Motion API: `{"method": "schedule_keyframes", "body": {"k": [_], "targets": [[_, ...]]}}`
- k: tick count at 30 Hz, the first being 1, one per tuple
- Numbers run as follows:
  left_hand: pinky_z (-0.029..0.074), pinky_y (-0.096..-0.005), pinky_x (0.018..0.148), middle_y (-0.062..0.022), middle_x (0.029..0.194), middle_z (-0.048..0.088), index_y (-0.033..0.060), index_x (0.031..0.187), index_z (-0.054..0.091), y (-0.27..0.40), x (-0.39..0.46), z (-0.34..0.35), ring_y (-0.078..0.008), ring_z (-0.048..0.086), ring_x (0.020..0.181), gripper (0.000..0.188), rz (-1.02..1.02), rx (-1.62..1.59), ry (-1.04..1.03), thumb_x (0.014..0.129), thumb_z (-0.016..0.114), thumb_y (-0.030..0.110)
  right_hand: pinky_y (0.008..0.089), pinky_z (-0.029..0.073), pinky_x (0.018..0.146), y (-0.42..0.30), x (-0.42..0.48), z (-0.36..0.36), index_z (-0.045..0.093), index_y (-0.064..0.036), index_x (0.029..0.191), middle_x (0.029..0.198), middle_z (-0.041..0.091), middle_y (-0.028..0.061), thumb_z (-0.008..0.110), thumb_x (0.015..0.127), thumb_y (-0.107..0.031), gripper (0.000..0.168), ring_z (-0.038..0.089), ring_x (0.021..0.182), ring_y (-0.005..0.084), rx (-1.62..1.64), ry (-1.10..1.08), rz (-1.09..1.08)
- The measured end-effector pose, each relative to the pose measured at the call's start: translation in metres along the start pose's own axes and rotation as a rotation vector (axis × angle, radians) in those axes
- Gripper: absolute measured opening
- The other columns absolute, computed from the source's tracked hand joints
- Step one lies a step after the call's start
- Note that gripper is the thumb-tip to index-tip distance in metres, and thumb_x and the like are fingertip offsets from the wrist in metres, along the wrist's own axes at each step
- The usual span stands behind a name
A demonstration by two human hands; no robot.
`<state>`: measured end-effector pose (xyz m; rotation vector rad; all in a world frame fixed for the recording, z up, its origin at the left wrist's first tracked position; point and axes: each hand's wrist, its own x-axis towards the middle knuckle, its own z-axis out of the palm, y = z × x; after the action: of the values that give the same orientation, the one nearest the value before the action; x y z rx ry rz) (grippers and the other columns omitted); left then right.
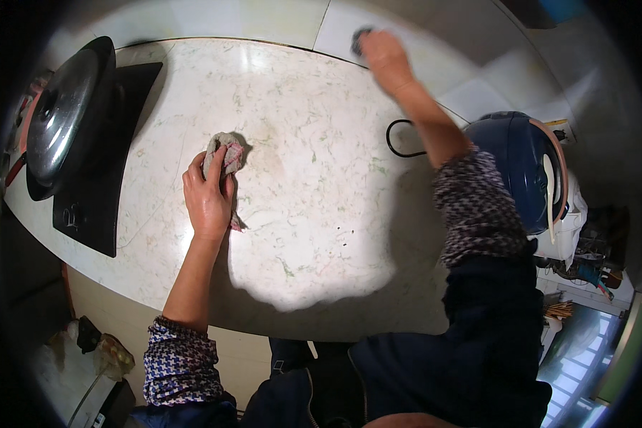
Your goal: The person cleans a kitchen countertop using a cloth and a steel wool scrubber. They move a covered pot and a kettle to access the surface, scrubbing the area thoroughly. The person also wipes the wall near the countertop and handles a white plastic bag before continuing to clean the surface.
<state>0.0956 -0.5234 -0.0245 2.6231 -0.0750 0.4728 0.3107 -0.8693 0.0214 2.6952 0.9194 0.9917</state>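
On the marbled countertop [310, 187], my left hand [208, 195] grips a crumpled grey and pink cloth [223, 155], one end of which trails down beside my wrist. My right hand [388, 61] reaches to the tiled wall [278, 21] behind the counter and holds a dark grey scrubbing pad [361, 41] against or very near the tiles; the hand is slightly blurred. A faint brownish stain [270, 147] marks the counter to the right of the cloth. Several small dark specks [344, 244] lie nearer to me.
A lidded pan [64, 115] stands on a black cooktop [99, 214] at the left. At the right are a dark blue rice cooker [505, 160] with a pale paddle on it, a black cable loop [393, 142] and a wall socket [564, 131]. Bagged items [112, 356] sit low at the left.
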Motion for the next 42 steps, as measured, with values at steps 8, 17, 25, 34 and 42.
{"method": "schedule_keyframes", "body": {"k": [8,17,25,34,42], "targets": [[0.043,-0.0407,0.093,-0.0136,0.123,0.049,0.0213,0.127,0.055,-0.002,-0.002,-0.006,-0.0327,0.049,0.106,0.056,-0.016,0.002,0.018,0.075,0.067,0.004,0.0435,0.047,0.075,0.001,0.055,-0.04,0.057,-0.003,0.09,0.089,0.061,0.017,0.052,0.08,-0.004,0.011,0.057,0.081,0.0322,-0.03,0.192,0.253],[0.043,-0.0405,0.092,-0.0135,0.122,0.049,0.0215,0.125,0.056,-0.005,-0.002,-0.006,-0.0322,0.05,0.106,0.055,-0.032,-0.013,0.01,0.074,0.067,0.004,0.0409,0.048,0.07,-0.037,0.044,0.007,0.055,-0.007,0.085,0.083,0.058,0.0128,0.052,0.079,-0.008,0.007,0.057,0.082,0.0296,-0.016,0.027,0.073],[0.044,-0.041,0.091,-0.014,0.122,0.05,0.0194,0.124,0.057,-0.001,0.002,-0.004,-0.0326,0.051,0.105,0.054,0.007,-0.062,0.022,0.073,0.067,0.004,0.0421,0.046,0.07,-0.043,0.03,0.026,0.056,-0.01,0.088,0.086,0.053,0.0106,0.053,0.077,-0.007,0.012,0.053,0.081,0.0303,0.043,-0.11,-0.047],[0.044,-0.0398,0.089,-0.0132,0.122,0.05,0.0188,0.125,0.056,-0.002,0.001,-0.011,-0.0319,0.05,0.103,0.054,-0.01,-0.055,0.011,0.073,0.067,0.005,0.0404,0.049,0.066,-0.024,0.109,-0.019,0.055,-0.009,0.085,0.083,0.058,0.0106,0.053,0.076,-0.006,0.01,0.058,0.078,0.0297,-0.043,0.081,0.023],[0.044,-0.0394,0.089,-0.0129,0.121,0.05,0.018,0.124,0.057,-0.003,0.001,-0.008,-0.0317,0.05,0.103,0.054,-0.009,-0.071,0.0,0.073,0.067,0.006,0.0398,0.05,0.068,-0.044,0.104,0.0,0.056,-0.008,0.086,0.086,0.06,0.0121,0.055,0.076,-0.005,0.011,0.06,0.082,0.0297,-0.006,-0.032,-0.078]]}}
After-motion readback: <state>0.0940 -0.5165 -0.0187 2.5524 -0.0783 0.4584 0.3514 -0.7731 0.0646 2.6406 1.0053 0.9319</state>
